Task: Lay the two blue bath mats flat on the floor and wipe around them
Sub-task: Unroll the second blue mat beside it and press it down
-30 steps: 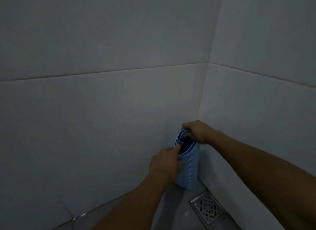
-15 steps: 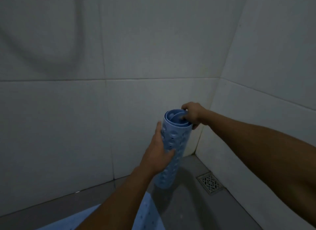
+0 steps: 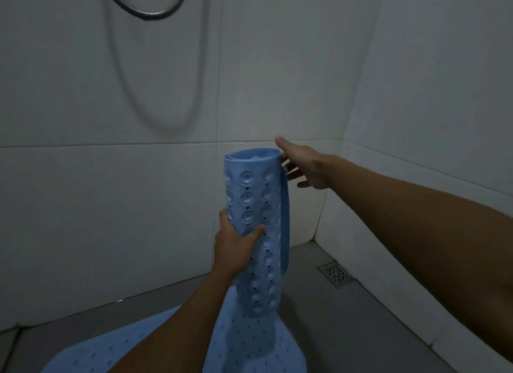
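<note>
Holding the rolled blue mat [image 3: 256,231] upright in the middle of the frame, the left hand [image 3: 236,243] is wrapped round its lower half, thumb across the front over the suction cups and the other fingers gone behind the roll, so it's a proper grip. The right hand [image 3: 304,164] is up at the top right edge of the roll with its fingers spread and mostly straight, nothing clamped. The fingertips are right at the loose outer flap, but it's too dim and blurry to say if they actually touch it or just sit beside it.

That loose flap hangs down the right side of the roll, a darker blue strip peeling off from the top. The cups face outward. The roll sits between the two hands, left hand low on its left side, right hand high on its right.

Mat count: two. The second one, the flat blue mat [image 3: 249,342], lies spread on the grey floor [image 3: 347,317] at the bottom centre of the frame, holes dotted all over it, partly hidden by the left forearm. The bottom of the roll lines up over it, though I can't tell if it rests on it.

One floor drain [image 3: 335,274] sits right of centre, near the wall. One shower hose [image 3: 144,10] loops in the upper left, against pale wall tiles [image 3: 83,206].
</note>
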